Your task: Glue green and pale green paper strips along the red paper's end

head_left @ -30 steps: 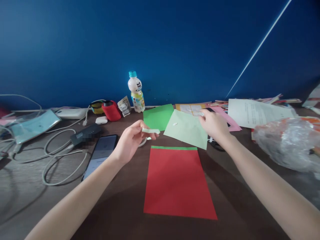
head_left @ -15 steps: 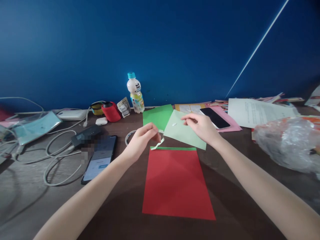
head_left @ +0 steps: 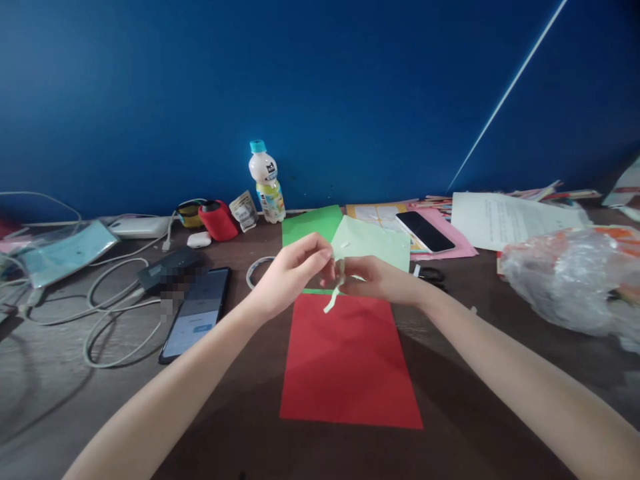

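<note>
Between my hands hangs a narrow, crinkled pale green strip [head_left: 331, 302], its free end over the top of a red paper sheet [head_left: 350, 367]. My left hand [head_left: 287, 273] is closed in a pinch at the strip's upper part. Coming from the other side, my right hand [head_left: 383, 279] has its fingertips closed against the strip; the exact grip is partly hidden. A thin green edge runs along the top of the red sheet. Behind my hands, a pale green paper sheet [head_left: 377, 241] overlaps a brighter green sheet [head_left: 307, 225]. A small white scrap [head_left: 345, 245] lies on the pale sheet.
A white ring-shaped roll [head_left: 251, 272] lies beside my left hand, partly hidden. Left of it are a lit phone [head_left: 197, 317] and looped cables [head_left: 95, 300]. A bottle [head_left: 267, 183] stands by the blue wall. On the right are another phone [head_left: 427, 232] and clear plastic wrapping [head_left: 560, 280].
My right hand has come down and left from above the pale sheet to meet my left hand at the strip. A dark object beside my right wrist has come into view.
</note>
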A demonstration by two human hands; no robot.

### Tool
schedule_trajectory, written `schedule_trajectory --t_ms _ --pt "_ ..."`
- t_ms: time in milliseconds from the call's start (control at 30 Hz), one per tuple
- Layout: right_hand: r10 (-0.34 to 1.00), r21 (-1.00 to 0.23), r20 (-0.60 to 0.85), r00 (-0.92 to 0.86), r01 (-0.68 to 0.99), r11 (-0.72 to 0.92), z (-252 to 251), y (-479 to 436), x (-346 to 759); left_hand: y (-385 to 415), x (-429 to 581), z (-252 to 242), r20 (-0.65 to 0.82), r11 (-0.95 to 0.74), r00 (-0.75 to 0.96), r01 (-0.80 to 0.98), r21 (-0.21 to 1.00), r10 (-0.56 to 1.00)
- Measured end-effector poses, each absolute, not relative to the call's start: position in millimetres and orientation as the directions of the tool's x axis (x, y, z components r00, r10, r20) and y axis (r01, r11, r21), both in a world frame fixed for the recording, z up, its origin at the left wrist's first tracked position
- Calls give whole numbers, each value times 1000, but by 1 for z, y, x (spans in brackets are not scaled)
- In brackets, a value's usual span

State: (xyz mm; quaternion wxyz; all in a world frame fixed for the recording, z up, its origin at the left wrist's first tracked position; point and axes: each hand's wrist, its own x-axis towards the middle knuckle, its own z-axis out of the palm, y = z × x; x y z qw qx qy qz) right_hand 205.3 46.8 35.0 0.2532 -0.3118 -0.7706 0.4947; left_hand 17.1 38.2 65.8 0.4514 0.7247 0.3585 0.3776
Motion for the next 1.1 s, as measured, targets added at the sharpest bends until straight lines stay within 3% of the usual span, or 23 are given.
schedule_trajectory --t_ms 167,433,567,767,967,1100 --pt "721 -974 -28 -692 181 136 32 43 214 37 -5 73 236 -391 408 351 851 882" --pt "802 -914 -156 -577 392 104 23 33 253 26 -25 26 219 -363 298 615 701 929" --pt "848 -837 -181 -498 531 133 11 22 262 13 -30 -1 136 -526 552 650 549 823" --pt "834 -787 -99 -543 556 269 5 14 256 6 -46 -9 210 -657 627 670 345 750" --pt "870 -794 -128 -477 575 198 11 18 248 18 -51 -13 430 -691 579 703 168 693" --pt "905 -776 -43 -422 585 236 5 25 247 25 -53 -19 500 -706 592 705 59 633"
